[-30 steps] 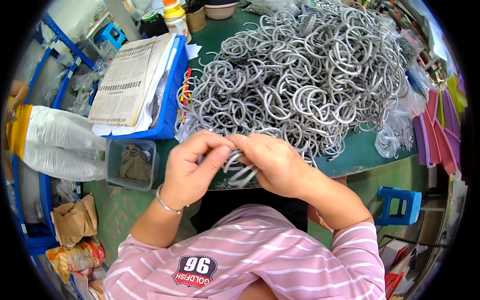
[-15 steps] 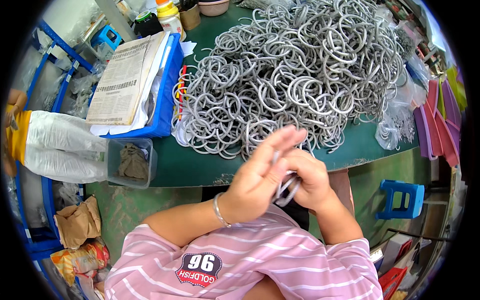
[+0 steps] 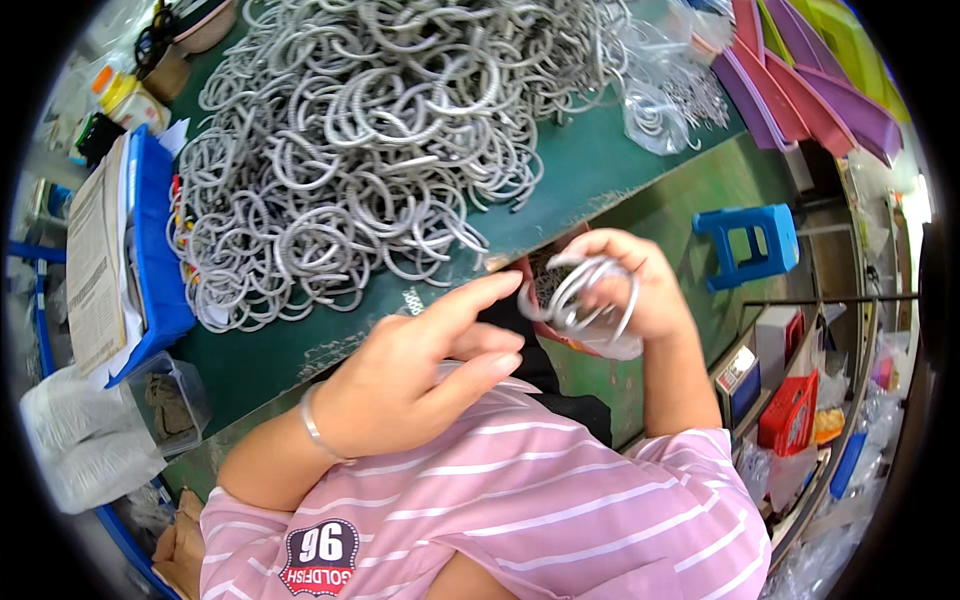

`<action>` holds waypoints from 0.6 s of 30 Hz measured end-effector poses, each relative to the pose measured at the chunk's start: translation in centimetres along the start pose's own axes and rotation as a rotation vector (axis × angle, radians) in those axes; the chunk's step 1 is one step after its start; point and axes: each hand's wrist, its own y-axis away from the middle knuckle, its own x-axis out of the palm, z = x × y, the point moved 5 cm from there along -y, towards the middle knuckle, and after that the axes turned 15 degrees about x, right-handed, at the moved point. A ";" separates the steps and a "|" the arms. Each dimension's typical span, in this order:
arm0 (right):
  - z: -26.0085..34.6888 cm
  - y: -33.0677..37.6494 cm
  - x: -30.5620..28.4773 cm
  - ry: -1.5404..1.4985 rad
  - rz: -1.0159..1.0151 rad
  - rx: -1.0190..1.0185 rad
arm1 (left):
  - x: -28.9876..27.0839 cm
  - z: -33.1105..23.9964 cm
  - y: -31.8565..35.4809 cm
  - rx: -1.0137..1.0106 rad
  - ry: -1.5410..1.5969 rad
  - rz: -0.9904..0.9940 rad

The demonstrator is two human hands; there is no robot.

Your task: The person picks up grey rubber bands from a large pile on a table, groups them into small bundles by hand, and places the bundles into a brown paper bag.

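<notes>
A wide heap of grey, ribbed, C-shaped rings [image 3: 370, 120] covers much of the green table [image 3: 590, 185]. My right hand [image 3: 650, 285] is closed around a few of these curved grey rings [image 3: 578, 300], held beyond the table's front edge. Beneath them is a reddish bin [image 3: 600, 347] with a clear plastic lining, partly hidden by the hand and rings. My left hand [image 3: 420, 350], with a silver bangle on its wrist, is empty. Its fingers are stretched out and apart, pointing toward the rings without touching them.
At the left stand a blue tray [image 3: 165, 250] with newspapers and a clear plastic tub [image 3: 170, 405] holding a brown cloth. A blue stool [image 3: 747, 245] stands on the floor to the right. Purple and pink bins [image 3: 800, 90] are stacked at the far right.
My hands, close together before, have parted. The right one has swung right with the rings, over the bin. The left one has opened away. The whole view has turned rightward.
</notes>
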 end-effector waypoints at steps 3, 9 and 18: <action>-2.4 0.1 -6.0 0.107 -0.242 0.261 | -0.9 0.0 0.5 0.060 0.021 0.007; -11.5 -3.9 -11.1 1.193 -0.596 0.376 | -4.4 0.6 3.5 0.038 0.126 -0.403; 2.3 -2.1 1.6 0.927 -0.150 -0.113 | -14.3 -0.1 14.3 -0.001 -1.043 -1.042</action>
